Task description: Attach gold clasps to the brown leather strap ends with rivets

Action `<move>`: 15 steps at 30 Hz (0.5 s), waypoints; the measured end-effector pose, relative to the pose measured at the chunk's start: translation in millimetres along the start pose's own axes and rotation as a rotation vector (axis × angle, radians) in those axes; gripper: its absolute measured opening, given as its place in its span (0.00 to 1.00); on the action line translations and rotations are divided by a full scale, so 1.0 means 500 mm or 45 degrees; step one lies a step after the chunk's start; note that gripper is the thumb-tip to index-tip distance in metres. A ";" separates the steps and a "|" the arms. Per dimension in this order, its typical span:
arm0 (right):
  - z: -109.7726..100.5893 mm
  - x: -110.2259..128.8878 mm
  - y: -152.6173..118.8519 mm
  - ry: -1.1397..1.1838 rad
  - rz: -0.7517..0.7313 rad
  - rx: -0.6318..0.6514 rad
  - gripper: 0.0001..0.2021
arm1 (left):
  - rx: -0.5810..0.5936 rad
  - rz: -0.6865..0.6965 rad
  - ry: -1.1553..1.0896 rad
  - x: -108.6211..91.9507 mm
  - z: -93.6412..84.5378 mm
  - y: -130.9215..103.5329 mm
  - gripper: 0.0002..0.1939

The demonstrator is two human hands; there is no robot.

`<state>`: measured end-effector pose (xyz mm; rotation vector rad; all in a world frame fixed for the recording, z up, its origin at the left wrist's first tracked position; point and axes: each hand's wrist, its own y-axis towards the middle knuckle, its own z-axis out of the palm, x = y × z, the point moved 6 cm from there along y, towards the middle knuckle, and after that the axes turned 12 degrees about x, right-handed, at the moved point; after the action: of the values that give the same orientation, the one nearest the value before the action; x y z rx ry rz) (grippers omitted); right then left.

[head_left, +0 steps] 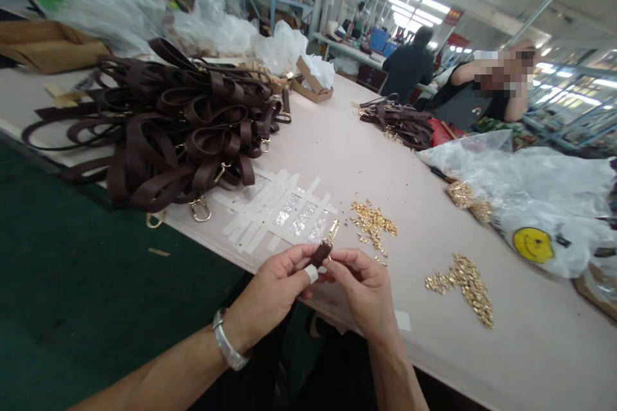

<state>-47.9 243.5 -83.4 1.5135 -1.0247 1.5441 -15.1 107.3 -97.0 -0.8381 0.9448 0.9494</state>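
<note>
My left hand (pixel 274 286), a pale wrap on its thumb, is closed on the folded end of a dark brown leather strap (pixel 319 255). A gold snap hook (pixel 333 231) sticks out from the strap's far end, pointing away from me. My right hand (pixel 365 286) pinches a small gold metal fitting (pixel 329 259) against the strap's right side; the fingertips partly hide it. Just beyond the hands lies a loose pile of small gold fittings (pixel 373 223). A second pile of gold pieces (pixel 466 286) is farther right.
A large heap of brown straps (pixel 193 122) covers the table's left side. Pale tape strips (pixel 263 221) are stuck before it. More straps (pixel 398 122) lie at the far side, near a seated person (pixel 467 99). Plastic bags (pixel 544 192) line the right edge.
</note>
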 end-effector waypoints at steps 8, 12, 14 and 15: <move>-0.007 0.007 0.001 -0.040 0.044 -0.020 0.05 | 0.026 0.046 0.125 -0.012 0.007 -0.001 0.23; 0.000 -0.005 0.000 0.018 0.067 -0.022 0.03 | 0.025 -0.022 0.204 0.012 -0.002 -0.003 0.21; 0.000 -0.011 0.001 0.058 0.064 -0.049 0.02 | -0.016 -0.031 0.252 0.029 -0.018 0.001 0.19; 0.000 -0.014 0.001 0.083 0.063 -0.063 0.03 | -0.055 -0.023 0.311 0.034 -0.027 0.002 0.19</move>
<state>-47.8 243.4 -90.3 1.4048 -1.0624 1.5804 -15.3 100.5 -117.8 -1.0136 1.1269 0.8672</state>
